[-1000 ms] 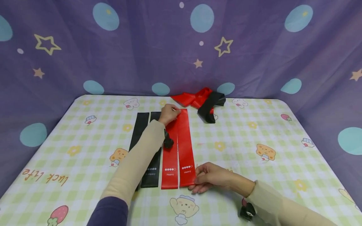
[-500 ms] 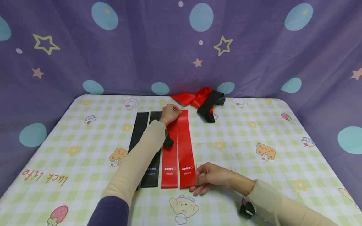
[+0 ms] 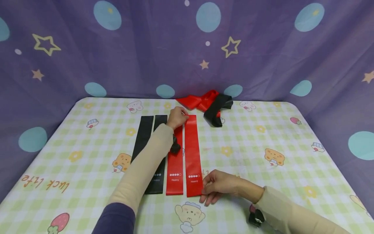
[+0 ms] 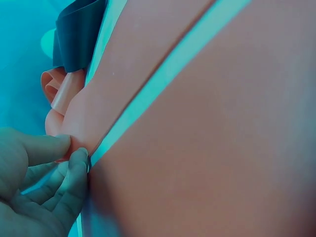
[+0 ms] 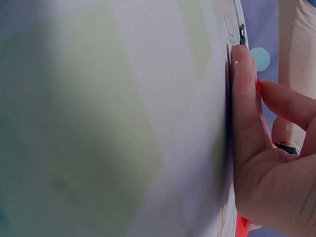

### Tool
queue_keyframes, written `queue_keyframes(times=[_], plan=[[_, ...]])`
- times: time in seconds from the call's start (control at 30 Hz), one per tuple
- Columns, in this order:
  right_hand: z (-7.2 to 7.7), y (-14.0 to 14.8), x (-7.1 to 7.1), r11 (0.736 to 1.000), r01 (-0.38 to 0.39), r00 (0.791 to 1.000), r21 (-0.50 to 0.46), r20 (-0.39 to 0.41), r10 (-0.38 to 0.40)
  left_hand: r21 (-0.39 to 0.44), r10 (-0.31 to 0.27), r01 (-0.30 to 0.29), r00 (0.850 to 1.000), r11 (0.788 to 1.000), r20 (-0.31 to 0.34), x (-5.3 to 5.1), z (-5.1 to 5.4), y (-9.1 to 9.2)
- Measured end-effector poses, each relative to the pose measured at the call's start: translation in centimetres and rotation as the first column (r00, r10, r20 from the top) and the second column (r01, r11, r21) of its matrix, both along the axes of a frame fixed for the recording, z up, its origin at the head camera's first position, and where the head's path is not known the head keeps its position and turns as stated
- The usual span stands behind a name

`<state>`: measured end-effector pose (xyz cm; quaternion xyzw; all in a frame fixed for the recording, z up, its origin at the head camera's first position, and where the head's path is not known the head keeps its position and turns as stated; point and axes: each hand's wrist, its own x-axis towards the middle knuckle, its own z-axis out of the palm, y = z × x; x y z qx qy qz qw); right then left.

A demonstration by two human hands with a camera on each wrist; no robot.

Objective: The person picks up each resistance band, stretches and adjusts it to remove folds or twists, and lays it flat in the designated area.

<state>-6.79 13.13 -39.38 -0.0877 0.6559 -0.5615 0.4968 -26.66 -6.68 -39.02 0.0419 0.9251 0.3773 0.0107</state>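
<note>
Rightward we've shifted one long, flat, rubbery red strip, away from its matching red neighbour.
Our left grip pinches its far corner; our right grip, its near corner.

The left hand hides the far end of the inner red strip; a sleeve covers the near end of the outer black strip. The table blurs in the right wrist view.

A purple curtain with stars and blue ovals hangs behind the desk, which bears a checked tablecloth.
</note>
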Motion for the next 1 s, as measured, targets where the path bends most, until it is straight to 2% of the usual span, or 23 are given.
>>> queue_keyframes(times=[0.4,0.7,1.0], plan=[[0.1,0.0,-0.4,1.0,-0.013,1.0,0.003,0.0,0.013,-0.01,0.008,-0.009,1.0,1.0,-0.02,0.1,0.3,0.2],[0.5,0.5,-0.8,0.996,0.007,0.994,0.088,-0.112,0.003,0.026,0.026,-0.025,0.999,0.999,-0.027,0.1,0.3,0.0],[0.2,1.6,-2.7,0.992,0.058,0.98,0.111,-0.194,-0.036,0.026,0.001,0.0,1.0,1.0,-0.025,0.2,0.4,-0.2]])
